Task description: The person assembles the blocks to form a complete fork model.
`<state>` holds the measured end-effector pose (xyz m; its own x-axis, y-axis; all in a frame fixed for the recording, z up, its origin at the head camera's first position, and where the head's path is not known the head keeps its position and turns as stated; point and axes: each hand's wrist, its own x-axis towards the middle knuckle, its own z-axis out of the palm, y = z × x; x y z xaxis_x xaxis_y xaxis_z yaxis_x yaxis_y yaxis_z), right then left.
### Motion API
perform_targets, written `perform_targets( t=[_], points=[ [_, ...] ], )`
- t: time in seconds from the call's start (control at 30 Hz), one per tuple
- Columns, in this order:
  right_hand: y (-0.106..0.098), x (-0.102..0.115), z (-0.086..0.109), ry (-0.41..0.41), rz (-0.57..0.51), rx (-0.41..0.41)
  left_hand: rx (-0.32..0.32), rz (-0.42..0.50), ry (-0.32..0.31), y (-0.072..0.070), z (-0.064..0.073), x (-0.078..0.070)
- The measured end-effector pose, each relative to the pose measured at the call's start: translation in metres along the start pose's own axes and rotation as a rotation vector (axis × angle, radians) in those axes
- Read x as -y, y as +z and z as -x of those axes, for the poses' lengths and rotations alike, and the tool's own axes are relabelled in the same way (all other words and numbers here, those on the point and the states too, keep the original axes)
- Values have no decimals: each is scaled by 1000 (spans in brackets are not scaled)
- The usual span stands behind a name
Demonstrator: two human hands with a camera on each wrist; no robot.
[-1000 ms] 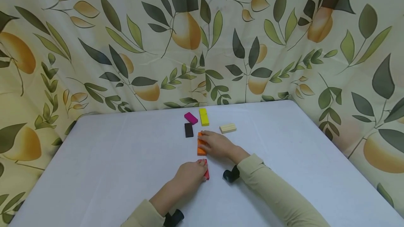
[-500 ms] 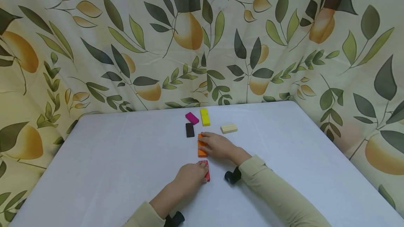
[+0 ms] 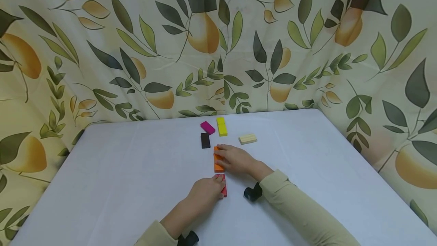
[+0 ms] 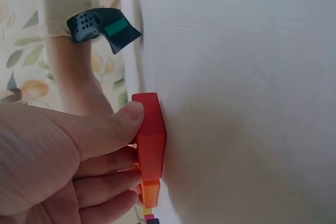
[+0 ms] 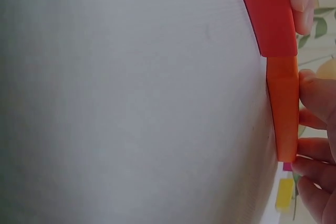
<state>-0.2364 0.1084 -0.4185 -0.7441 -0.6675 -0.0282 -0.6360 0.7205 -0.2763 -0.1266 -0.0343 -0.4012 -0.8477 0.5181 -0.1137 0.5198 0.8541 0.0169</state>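
Observation:
A red block (image 3: 224,191) lies flat on the white table, and my left hand (image 3: 206,192) holds it. In the left wrist view the thumb rests on the near end of the red block (image 4: 151,140), with the other fingers along its upper side. Just beyond lies an orange block (image 3: 218,168), lined up lengthwise with the red one. My right hand (image 3: 237,158) grips it from the right, fingers over its top. The right wrist view has the thumb near one end of the orange block (image 5: 284,114) and fingers at the other. Only a thin gap, if any, separates the blocks.
Farther back on the table (image 3: 136,170) lie a black block (image 3: 205,140), a magenta block (image 3: 208,127), a yellow block (image 3: 222,126) and a pale wooden block (image 3: 247,139). A leaf-patterned curtain (image 3: 239,98) hangs behind the table's far edge.
My right hand has slid the orange block toward me, so its gap to the red block has narrowed. The left hand and red block stay nearly in place.

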Motion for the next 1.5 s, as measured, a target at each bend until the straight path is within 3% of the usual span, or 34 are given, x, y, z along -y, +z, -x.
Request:
perform_targets(
  t=[0.6,1.5],
  points=[
    [3,1,5,-36,11,-23,-44,-34,50,4,5,1],
    [2,6,11,-37,10,-28,-27,-3,38,2,5,1]
  ],
)
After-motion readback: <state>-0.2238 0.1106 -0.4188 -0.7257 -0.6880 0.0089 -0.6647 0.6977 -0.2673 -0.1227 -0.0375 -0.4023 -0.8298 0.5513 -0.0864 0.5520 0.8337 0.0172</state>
